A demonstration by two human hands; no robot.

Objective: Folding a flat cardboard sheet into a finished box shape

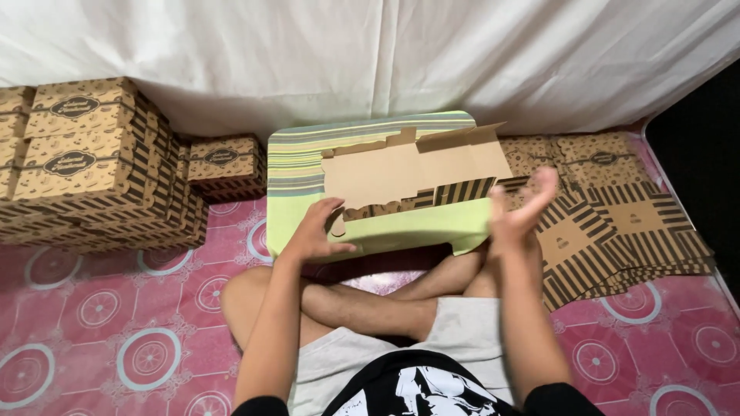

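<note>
— The flat box blank [412, 171]?
— Matt brown cardboard, plain inside, printed stripes at its six o'clock edge.
— At nine o'clock?
— Folded cardboard boxes [92, 166], matt too. White cloth backdrop [370, 54] at twelve, creased.

The left hand [314, 231] curls with fingers bent downward, while the right hand [518, 209] is raised, blurred, fingers spread open.
</note>
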